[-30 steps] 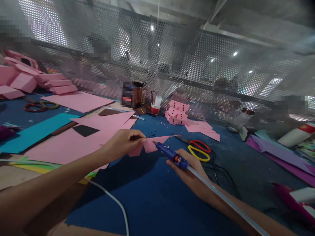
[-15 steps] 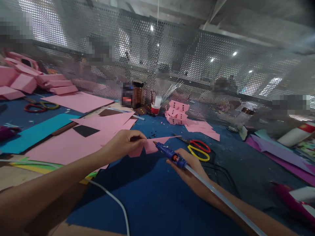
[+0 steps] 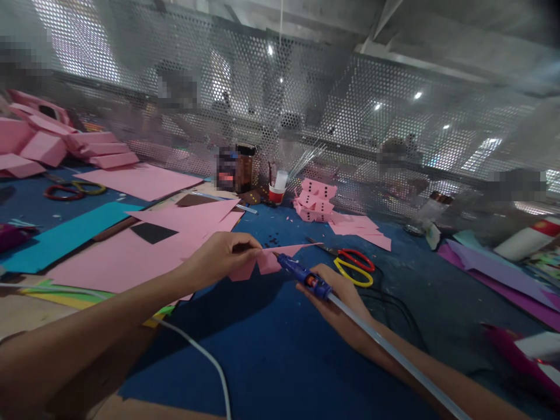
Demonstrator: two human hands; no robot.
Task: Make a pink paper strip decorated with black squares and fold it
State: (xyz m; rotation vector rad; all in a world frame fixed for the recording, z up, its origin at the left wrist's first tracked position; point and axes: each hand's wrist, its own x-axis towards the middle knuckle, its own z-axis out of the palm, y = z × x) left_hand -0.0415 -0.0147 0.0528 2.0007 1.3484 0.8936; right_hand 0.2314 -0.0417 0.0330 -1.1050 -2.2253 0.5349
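Observation:
My left hand (image 3: 234, 256) pinches a cut, folded piece of pink paper (image 3: 270, 263) above the blue table top. In my right hand (image 3: 339, 294) is a blue hot glue gun (image 3: 304, 275), with a long clear glue stick (image 3: 385, 344) running out of its back end. The gun's nozzle meets or nearly meets the paper, just right of my left fingertips; I cannot tell whether it touches. Behind my right hand lie scissors (image 3: 356, 265) with red and yellow handles. Large pink sheets (image 3: 105, 259) and a black paper piece (image 3: 154, 233) lie beside my left forearm.
At the back stand pink dotted paper pieces (image 3: 315, 200), a red and white cup (image 3: 276, 194) and a brown jar (image 3: 245, 168) before a perforated metal screen (image 3: 341, 111). Purple sheets (image 3: 503, 280) and a magenta glue gun (image 3: 520, 356) lie right. A white cable (image 3: 205, 356) crosses in front.

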